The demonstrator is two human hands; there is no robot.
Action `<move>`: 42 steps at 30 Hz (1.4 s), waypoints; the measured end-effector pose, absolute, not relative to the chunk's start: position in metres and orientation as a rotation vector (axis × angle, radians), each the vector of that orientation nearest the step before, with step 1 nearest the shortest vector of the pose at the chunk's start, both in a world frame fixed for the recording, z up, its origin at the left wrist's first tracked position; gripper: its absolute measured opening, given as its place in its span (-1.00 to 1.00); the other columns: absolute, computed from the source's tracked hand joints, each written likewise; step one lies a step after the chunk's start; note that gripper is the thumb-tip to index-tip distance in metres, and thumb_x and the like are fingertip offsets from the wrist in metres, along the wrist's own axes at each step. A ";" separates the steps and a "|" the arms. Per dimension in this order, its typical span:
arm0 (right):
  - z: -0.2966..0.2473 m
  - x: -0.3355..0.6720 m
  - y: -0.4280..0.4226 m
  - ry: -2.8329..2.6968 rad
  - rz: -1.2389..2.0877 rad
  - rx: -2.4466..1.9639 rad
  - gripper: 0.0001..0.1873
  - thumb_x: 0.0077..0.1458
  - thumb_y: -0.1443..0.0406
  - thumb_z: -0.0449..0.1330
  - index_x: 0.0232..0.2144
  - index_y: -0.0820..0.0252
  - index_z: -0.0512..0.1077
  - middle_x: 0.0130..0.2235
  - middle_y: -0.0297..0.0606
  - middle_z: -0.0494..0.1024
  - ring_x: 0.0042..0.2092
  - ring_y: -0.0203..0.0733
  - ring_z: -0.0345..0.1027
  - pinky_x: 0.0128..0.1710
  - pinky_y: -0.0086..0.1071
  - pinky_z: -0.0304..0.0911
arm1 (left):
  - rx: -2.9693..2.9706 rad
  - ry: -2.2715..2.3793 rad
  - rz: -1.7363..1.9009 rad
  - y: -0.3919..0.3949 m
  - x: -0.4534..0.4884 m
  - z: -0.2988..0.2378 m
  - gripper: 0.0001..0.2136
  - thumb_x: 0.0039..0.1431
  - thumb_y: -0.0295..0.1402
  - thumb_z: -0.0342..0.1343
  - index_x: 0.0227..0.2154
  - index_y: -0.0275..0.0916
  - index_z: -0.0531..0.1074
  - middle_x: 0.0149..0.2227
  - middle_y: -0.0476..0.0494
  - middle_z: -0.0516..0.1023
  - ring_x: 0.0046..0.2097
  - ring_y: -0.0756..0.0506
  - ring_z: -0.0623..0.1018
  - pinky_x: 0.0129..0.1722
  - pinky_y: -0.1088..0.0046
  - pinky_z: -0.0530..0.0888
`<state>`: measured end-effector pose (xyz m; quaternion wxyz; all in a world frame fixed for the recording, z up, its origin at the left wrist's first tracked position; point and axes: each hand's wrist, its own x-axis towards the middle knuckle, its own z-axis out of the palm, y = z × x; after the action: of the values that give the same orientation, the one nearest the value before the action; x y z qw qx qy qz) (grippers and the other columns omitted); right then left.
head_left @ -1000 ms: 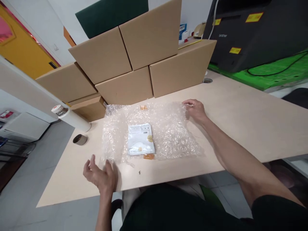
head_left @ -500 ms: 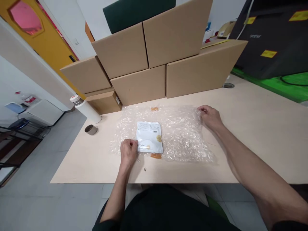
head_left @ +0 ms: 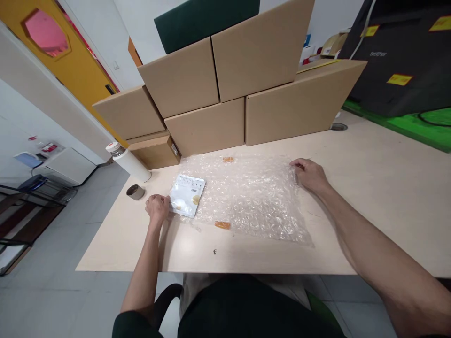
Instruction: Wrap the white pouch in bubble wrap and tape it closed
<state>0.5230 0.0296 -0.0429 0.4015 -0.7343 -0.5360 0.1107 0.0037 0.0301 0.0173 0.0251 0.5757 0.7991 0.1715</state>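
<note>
Leftward over the bubble wrap (head_left: 250, 206), the white pouch (head_left: 186, 193) has travelled with our left hand (head_left: 157, 208) since half a second ago, turning slightly as it went, while our right hand (head_left: 310, 174) has kept its place. We now have the pouch lying flat near the sheet's left end, printed side up; its contents are hidden from us. Beyond the sheet, cardboard boxes (head_left: 204, 129) stand stacked, their insides out of sight, with a smaller brown box (head_left: 155, 152) at the lower left. Near that one stands a white bottle (head_left: 132, 165), its top on, and nearer us a small cup (head_left: 136, 191) with a dark interior; we cannot tell what it holds. Our left forearm reaches forward from the table (head_left: 369, 206) edge, thumb and fingers closed on the pouch's lower left corner. Our right arm stretches farther, slanting inward, its fingertips pinching the bubble wrap's far right corner.
</note>
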 end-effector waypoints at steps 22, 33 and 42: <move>0.023 0.465 0.002 -1.466 0.168 -1.544 -0.68 0.13 0.29 0.02 -0.11 0.19 0.46 -0.03 -0.04 0.49 -0.11 -0.03 0.38 -0.06 -0.14 0.31 | 1.726 2.292 0.600 -0.041 0.012 0.013 -0.80 0.19 -0.15 -0.05 -0.44 -0.14 0.28 -0.46 -0.09 0.51 -0.36 -0.16 0.48 -0.35 0.37 0.30; -0.004 0.243 -0.022 -2.371 0.678 -0.961 -0.57 0.33 0.10 -0.05 -0.02 0.28 0.43 0.08 0.09 0.45 0.12 0.13 0.26 0.09 0.08 0.14 | 1.602 2.173 0.858 -0.080 0.028 0.021 -0.79 0.19 -0.14 0.02 -0.44 -0.15 0.29 -0.55 0.04 0.41 -0.49 -0.06 0.41 -0.43 0.42 0.30; 0.000 0.287 -0.029 -1.919 1.087 -0.977 -0.61 0.24 0.06 0.03 -0.10 0.15 0.47 0.00 -0.14 0.50 0.04 -0.03 0.35 0.03 -0.15 0.25 | 1.704 1.378 1.309 -0.087 0.112 0.040 -0.52 0.29 -0.08 -0.01 0.16 -0.17 0.08 0.03 -0.28 0.43 0.10 -0.15 0.46 0.08 0.23 0.38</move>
<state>0.2865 -0.0285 -0.0004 0.3568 -0.3784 -0.7431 0.4211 0.1117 -0.0868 0.0403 0.2901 0.6388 0.5166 0.4908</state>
